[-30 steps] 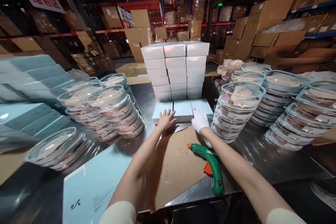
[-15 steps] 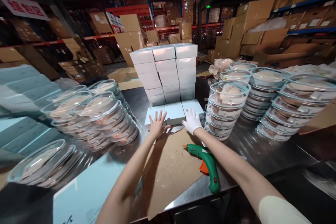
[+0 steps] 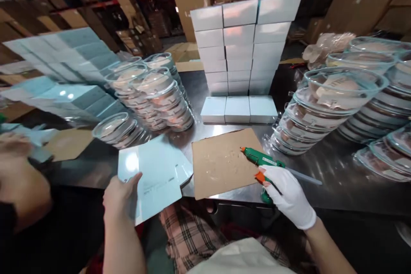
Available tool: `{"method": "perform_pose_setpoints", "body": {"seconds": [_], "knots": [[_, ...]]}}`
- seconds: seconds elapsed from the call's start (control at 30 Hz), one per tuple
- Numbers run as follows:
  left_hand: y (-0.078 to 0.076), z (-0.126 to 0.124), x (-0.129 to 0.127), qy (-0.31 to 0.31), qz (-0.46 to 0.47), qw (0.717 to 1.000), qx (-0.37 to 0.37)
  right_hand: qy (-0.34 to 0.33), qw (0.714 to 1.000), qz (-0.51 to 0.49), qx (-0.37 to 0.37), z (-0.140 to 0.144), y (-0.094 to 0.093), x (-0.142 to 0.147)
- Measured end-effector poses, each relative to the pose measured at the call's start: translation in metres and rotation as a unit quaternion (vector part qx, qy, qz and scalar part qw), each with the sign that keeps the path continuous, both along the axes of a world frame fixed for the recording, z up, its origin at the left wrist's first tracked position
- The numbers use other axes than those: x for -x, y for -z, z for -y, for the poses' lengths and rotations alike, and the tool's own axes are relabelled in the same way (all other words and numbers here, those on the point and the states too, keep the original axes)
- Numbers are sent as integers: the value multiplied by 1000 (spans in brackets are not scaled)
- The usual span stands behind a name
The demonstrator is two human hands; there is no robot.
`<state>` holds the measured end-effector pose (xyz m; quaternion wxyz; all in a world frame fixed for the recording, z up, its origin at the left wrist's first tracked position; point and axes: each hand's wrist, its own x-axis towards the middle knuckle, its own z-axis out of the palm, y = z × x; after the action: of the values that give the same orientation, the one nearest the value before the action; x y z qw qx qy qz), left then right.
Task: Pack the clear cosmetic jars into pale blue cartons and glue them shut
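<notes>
Left hand (image 3: 120, 195): off the row of boxes it pressed a second ago; now pinches the near edge of a flat pale-blue carton blank (image 3: 154, 177) at the tabletop's front edge.
Right hand (image 3: 289, 197): gloved, also withdrawn from the boxes, fingers closed on the green glue gun (image 3: 261, 162) beside the cardboard sheet (image 3: 221, 162).
Row of boxes (image 3: 237, 109): left aligned mid-table, against the tall stack.
Meaning: squaring-up looks finished; gluing the next carton seems to start.

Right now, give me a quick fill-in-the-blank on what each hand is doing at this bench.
1. The gloved right hand grips the green ____ gun.
2. The bare left hand holds a flat, unfolded light blue ____.
3. The gun's nozzle rests over a brown ____ sheet.
4. The stacked white boxes stand ____ columns wide.

Missing words: glue; box; cardboard; three
</notes>
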<state>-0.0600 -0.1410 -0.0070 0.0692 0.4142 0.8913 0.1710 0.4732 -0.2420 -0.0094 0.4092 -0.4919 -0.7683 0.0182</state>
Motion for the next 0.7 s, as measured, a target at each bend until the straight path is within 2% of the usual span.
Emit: {"method": "perform_pose_setpoints", "body": {"seconds": [0.07,0.13,0.17,0.23,0.3,0.33,0.4,0.47,0.53,0.6,0.7], "knots": [[-19,29,-20,-60,0,995,-76,-11,1000,-1,-13,-1,-10,10],[-40,63,-51,-53,-5,977,-207,-5,999,-25,-34,3,-23,20],[-48,78,-70,-11,0,967,-254,-6,998,-35,-49,5,-31,26],[-56,100,-112,163,77,951,-250,-29,995,-26,-93,6,-48,43],[-52,110,-149,344,134,911,-186,-54,990,8,-130,2,-62,60],[-45,111,-163,410,149,887,-154,-56,990,24,-131,-1,-66,66],[-28,110,-179,491,162,848,-116,-48,993,39,-97,-4,-68,74],[-11,108,-180,535,163,823,-104,-52,997,42,-35,-1,-62,72],[1,107,-171,573,159,797,-107,-86,995,38,36,7,-54,66],[5,108,-162,600,152,778,-105,-132,985,20,110,16,-48,58],[4,111,-154,615,147,770,-89,-177,962,-28,205,22,-46,54]]}}
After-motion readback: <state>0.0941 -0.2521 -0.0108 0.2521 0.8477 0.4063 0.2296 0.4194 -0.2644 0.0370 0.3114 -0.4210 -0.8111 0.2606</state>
